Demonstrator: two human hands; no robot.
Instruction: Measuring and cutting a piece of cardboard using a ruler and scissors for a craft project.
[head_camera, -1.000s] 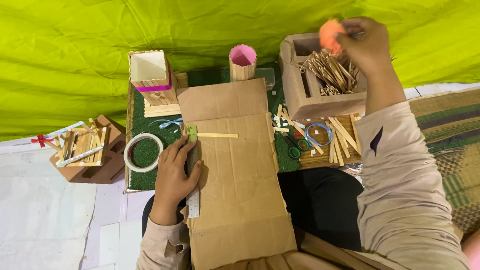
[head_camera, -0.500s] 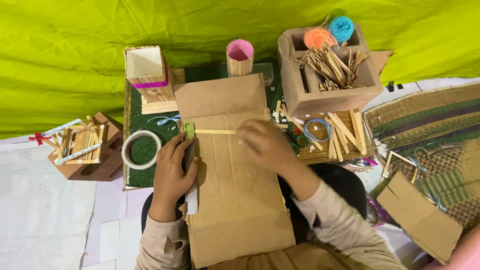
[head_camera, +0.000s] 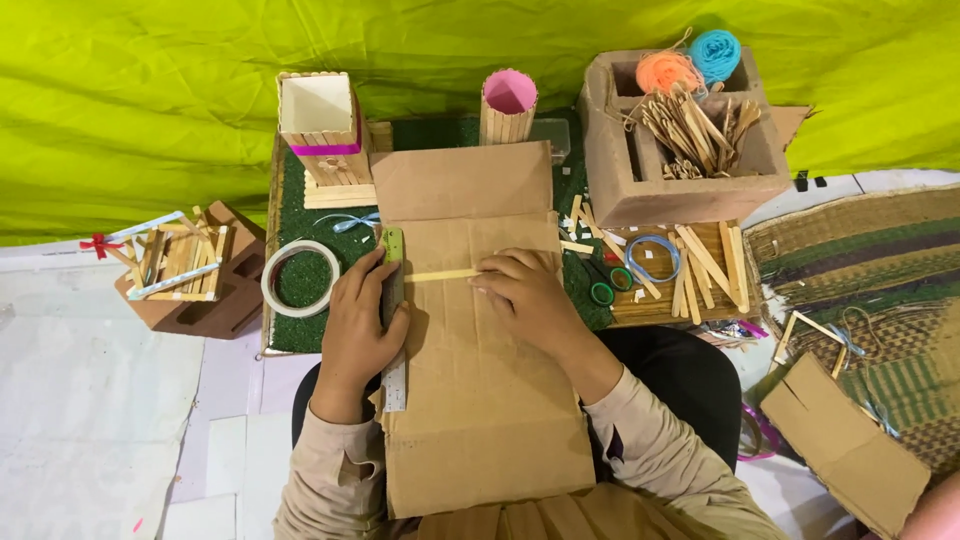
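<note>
A brown cardboard sheet (head_camera: 480, 400) lies flat across the green mat in front of me. My left hand (head_camera: 362, 320) presses down on a metal ruler (head_camera: 394, 375) with a green end, along the sheet's left edge. My right hand (head_camera: 525, 295) rests on the cardboard with its fingertips on the right end of a thin wooden stick (head_camera: 440, 275) that lies crosswise from the ruler. Neither hand lifts anything.
A roll of white tape (head_camera: 300, 278) sits left of the ruler. Behind stand a stick-built box (head_camera: 318, 120) and a pink-lined cup (head_camera: 508, 105). A cardboard organiser (head_camera: 680, 190) holds sticks and orange and blue yarn. Scissors (head_camera: 600, 282), loose sticks and a folded cardboard piece (head_camera: 845, 445) lie right.
My right hand came down from the organiser, where it left the orange yarn, and now rests on the wooden stick. My left hand has stayed on the ruler.
</note>
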